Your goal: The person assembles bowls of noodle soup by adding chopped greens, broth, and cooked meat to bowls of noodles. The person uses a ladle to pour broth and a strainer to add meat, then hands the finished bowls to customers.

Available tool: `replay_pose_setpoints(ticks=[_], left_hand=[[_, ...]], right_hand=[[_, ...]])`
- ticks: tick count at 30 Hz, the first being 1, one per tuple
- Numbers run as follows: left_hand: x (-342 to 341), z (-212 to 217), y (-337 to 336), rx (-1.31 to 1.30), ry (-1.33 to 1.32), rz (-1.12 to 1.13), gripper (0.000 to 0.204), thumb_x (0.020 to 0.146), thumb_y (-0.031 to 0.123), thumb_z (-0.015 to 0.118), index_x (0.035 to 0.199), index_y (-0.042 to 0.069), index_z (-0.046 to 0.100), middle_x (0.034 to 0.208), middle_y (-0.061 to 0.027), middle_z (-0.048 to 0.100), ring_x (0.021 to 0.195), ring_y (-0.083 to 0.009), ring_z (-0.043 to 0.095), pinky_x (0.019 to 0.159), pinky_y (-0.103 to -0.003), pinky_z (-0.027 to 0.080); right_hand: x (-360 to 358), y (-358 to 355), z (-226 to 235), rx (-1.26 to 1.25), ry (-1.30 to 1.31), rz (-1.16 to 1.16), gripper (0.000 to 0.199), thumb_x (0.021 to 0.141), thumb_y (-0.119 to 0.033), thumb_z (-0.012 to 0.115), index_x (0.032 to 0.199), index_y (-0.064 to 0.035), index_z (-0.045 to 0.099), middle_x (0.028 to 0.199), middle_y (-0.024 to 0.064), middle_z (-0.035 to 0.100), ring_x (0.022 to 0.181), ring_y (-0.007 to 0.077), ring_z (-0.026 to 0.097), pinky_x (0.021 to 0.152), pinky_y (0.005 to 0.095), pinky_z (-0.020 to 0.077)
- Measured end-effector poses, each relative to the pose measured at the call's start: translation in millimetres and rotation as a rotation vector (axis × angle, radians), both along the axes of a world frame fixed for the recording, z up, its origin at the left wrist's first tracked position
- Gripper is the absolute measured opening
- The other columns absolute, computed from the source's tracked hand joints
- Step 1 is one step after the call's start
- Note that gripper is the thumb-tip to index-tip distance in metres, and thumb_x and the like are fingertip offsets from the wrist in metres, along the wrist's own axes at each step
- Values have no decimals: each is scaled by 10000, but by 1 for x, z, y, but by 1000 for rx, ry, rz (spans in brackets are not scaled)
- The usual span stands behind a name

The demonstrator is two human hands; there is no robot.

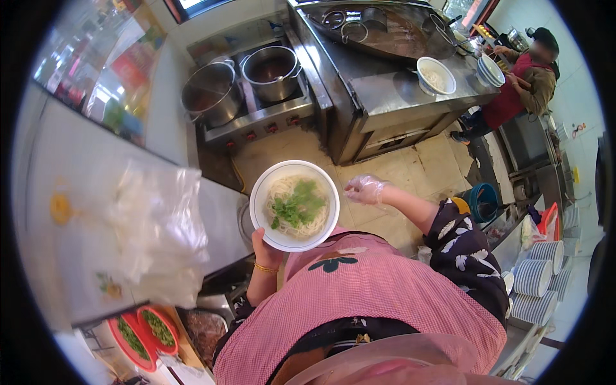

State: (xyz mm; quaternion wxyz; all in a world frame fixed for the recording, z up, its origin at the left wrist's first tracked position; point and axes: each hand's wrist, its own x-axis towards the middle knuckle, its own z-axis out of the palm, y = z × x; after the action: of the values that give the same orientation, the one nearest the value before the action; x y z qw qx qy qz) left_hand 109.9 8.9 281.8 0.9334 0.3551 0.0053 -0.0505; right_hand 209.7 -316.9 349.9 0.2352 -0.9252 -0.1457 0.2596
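Note:
My left hand [266, 252] grips a white bowl [258, 212] by its near left side, thumb at the rim. Pale noodles [283, 188] fill the bowl, topped by chopped green herbs [304, 204], part of which look blurred. To the right of the bowl, apart from it, is my right hand [366, 189] in a clear plastic glove. Its fingers are drawn together, and nothing shows between them.
Two steel pots [271, 74] stand on a stove ahead, beside a counter with a big wok [404, 38]. A noodle bowl [436, 76] sits at its edge. A co-worker [513, 90] stands far right. Stacked bowls [532, 279] are at right, red baskets of greens [154, 330] at lower left.

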Motion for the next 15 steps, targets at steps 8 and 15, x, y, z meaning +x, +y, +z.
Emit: replay_pose_setpoints(ticks=[8,15], left_hand=[[10,-55,25,-104,0,-117,736,880,353,565,1481,-8,341,1453,-167,472,1326,-309,477,1111,-426,393],[-5,-68,37,-56,-171,-166,792,862,362,599,1500,3,296,1460,-159,448,1318,-293,476,1105,-424,395]], right_hand=[[9,-1,-16,-198,-133,-19,353,952,-332,610,1172,-60,658,964,142,722,827,249,706,783,373,551],[5,1,5,107,-407,-232,310,942,-255,619,1179,-62,668,1111,141,708,1016,253,686,900,355,536]])
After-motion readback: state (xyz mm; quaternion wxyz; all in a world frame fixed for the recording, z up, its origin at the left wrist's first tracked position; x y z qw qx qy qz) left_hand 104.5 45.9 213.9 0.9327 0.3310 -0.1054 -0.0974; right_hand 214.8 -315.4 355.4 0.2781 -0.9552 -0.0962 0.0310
